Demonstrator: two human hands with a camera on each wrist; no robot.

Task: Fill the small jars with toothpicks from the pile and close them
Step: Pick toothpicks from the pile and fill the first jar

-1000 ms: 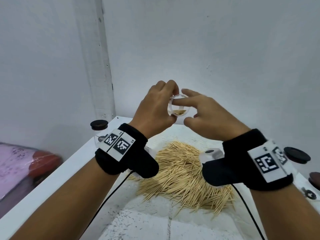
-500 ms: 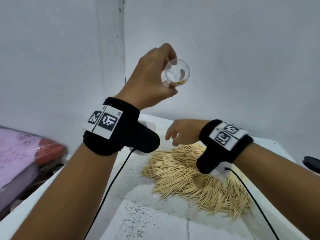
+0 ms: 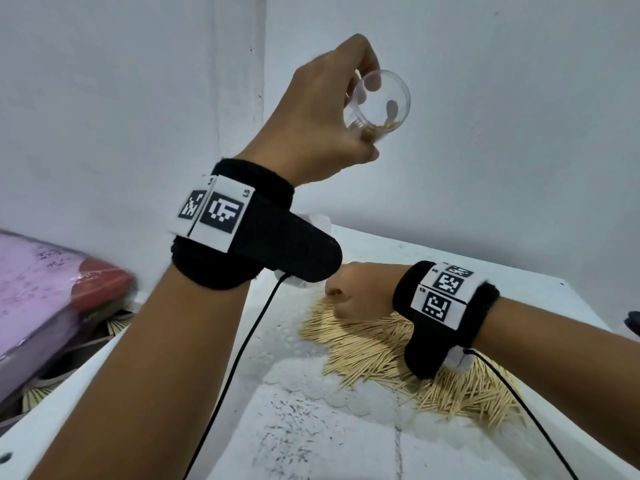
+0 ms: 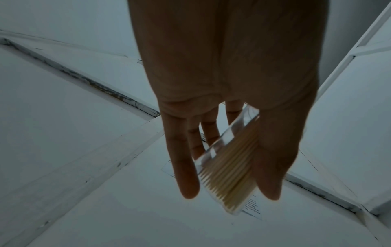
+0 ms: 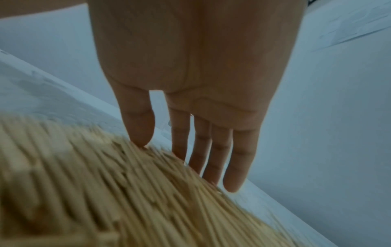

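My left hand (image 3: 367, 123) is raised in front of the wall and grips a small clear jar (image 3: 388, 98) between thumb and fingers, its open mouth tilted toward me. A bundle of toothpicks lies inside the jar (image 4: 228, 163), filling part of it; my left hand (image 4: 229, 192) holds it by the sides. My right hand (image 3: 346, 296) is down at the far edge of the toothpick pile (image 3: 398, 358). In the right wrist view its fingers (image 5: 211, 158) are fairly straight and touch the top of the pile (image 5: 105, 192). Nothing shows held in my right hand (image 5: 180, 158).
The pile lies on a white table (image 3: 329, 445) set in a corner of white walls. A dark lid (image 3: 633, 322) shows at the right edge. Off the table's left side lies a pink and red package (image 3: 52, 289). Black cables hang from both wristbands.
My left hand has lifted the jar higher. My right hand has left the jar's mouth and dropped down onto the toothpick pile.
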